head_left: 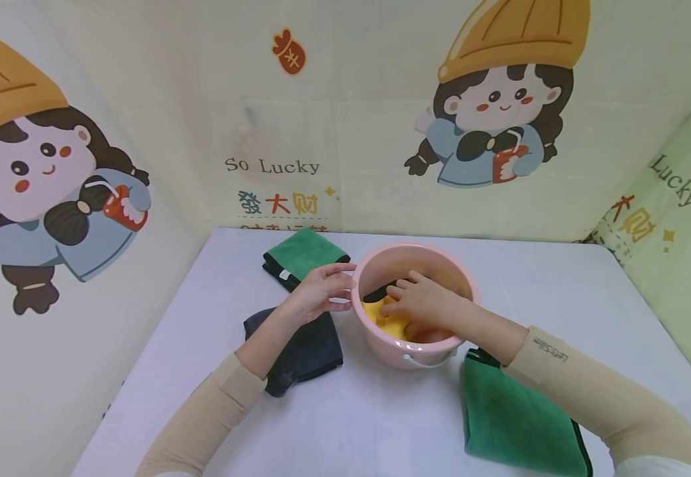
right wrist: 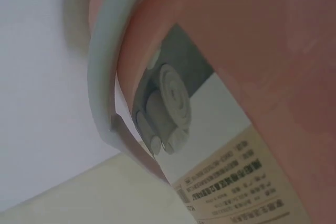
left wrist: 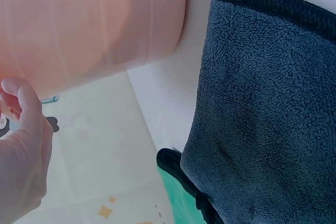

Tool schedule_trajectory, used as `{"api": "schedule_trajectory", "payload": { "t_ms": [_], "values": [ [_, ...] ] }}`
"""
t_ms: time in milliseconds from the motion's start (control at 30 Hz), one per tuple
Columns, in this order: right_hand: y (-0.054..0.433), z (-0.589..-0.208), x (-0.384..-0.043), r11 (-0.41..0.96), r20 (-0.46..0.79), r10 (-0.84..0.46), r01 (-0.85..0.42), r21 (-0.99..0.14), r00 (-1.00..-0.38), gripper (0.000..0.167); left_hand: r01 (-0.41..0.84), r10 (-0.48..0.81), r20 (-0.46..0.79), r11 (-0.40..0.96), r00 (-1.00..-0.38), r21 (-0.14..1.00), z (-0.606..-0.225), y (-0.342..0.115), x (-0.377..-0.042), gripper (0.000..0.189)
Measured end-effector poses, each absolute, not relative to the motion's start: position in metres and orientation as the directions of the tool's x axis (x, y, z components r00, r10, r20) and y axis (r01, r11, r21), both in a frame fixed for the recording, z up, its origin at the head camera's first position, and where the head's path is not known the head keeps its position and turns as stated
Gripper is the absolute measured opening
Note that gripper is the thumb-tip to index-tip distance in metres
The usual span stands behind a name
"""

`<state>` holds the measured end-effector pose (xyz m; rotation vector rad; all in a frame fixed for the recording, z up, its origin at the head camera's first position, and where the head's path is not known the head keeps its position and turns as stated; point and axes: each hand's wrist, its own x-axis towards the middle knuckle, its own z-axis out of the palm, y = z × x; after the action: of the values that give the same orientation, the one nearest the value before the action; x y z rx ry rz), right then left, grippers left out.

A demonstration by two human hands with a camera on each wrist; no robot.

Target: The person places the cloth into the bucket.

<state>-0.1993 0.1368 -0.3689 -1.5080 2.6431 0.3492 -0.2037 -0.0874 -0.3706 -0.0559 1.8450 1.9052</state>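
A pink bucket (head_left: 413,354) stands on the table in the head view. My right hand (head_left: 425,305) reaches inside it, fingers spread over a yellow cloth (head_left: 393,326) with something black (head_left: 376,293) beside it. At the left rim my left hand (head_left: 324,291) holds its fingers out, their tips at the bucket's outer side. The left wrist view shows this hand (left wrist: 23,145) beside the bucket wall (left wrist: 94,24). In the right wrist view the bucket's outside, its label (right wrist: 205,129) and pale handle (right wrist: 102,77) fill the frame; the right hand is hidden there.
A dark grey cloth (head_left: 309,348) lies under the left forearm, with a folded green cloth (head_left: 306,253) behind it. Another green cloth (head_left: 518,417) lies at the front right, partly under the right forearm. Printed sheets (head_left: 375,146) hang around the white table (head_left: 357,424).
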Motion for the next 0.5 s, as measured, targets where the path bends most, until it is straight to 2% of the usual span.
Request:
{"api": "schedule_trajectory", "payload": {
  "t_ms": [100, 267, 367, 500],
  "values": [
    [0.141, -0.366, -0.198, 0.525, -0.114, -0.836, -0.843, 0.116, -0.537, 0.046, -0.368, 0.305, -0.358, 0.027, -0.883, 0.93, -0.37, -0.087, -0.204, 0.042],
    [0.159, -0.351, -0.196, 0.612, 0.043, -0.791, -0.79, 0.048, -0.61, 0.048, -0.37, 0.303, -0.362, 0.031, -0.882, 0.928, -0.369, -0.085, -0.204, 0.042],
    [0.176, -0.339, -0.192, 0.668, 0.168, -0.735, -0.744, 0.015, -0.657, 0.045, -0.371, 0.295, -0.363, 0.033, -0.884, 0.928, -0.369, -0.085, -0.204, 0.042],
    [0.203, -0.327, -0.181, 0.738, 0.308, -0.636, -0.674, -0.024, -0.708, 0.053, -0.369, 0.288, -0.364, 0.037, -0.886, 0.929, -0.369, -0.086, -0.203, 0.043]
  ]
}}
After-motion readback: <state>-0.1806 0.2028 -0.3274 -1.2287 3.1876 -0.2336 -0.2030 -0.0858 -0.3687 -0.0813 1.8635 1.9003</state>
